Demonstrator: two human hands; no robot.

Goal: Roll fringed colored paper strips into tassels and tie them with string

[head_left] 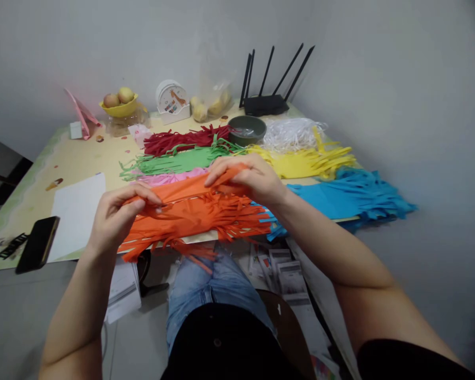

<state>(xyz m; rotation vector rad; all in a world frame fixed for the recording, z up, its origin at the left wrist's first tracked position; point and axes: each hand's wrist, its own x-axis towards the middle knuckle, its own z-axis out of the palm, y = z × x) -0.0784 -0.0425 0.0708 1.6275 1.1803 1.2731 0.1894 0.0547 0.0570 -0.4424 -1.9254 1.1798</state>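
Note:
Between my two hands a sheet of orange fringed tissue paper (178,189) is held up over the table's near edge. My left hand (121,211) pinches its left end, thumb against fingers. At the other end my right hand (248,177) has its fingers closed on the paper. Right below lies a stack of orange fringed paper (186,216), its cut strips spreading to both sides and hanging over the edge. Pink fringed paper (182,176) shows partly behind the held sheet. Blue fringed paper (324,199) lies beside my right forearm.
Green (182,161), red (186,140) and yellow fringed paper (309,161) lie farther back. A dark bowl (247,131), clear plastic (291,133), a router (266,104) and a yellow fruit bowl (119,109) stand behind. White paper (79,211) and a phone (38,244) lie left.

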